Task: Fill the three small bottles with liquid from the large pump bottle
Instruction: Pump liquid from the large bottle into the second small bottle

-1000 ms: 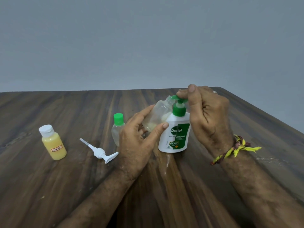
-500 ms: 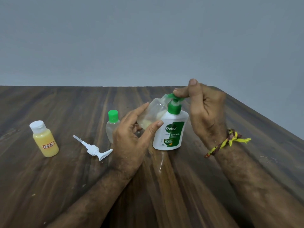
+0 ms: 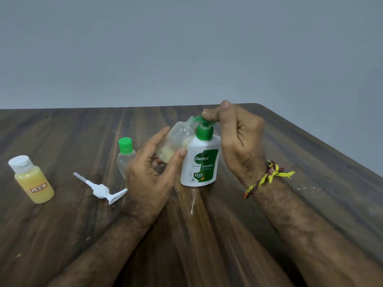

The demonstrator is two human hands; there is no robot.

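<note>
Left hand (image 3: 149,175) grips a tilted clear bottle (image 3: 176,141); right hand (image 3: 234,137) presses the pump (image 3: 204,123). Best keep spout inside the mouth, pressing slowly.

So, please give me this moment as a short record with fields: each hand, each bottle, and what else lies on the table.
left hand: holds clear small bottle, tilted, mouth at the pump spout
right hand: fingers on the green pump head
large pump bottle: upright on the table
clear small bottle contents: a little pale liquid
yellow bottle: white cap on, far left
green-capped bottle: upright, cap on, behind left hand
loose white pump: lying flat
</note>
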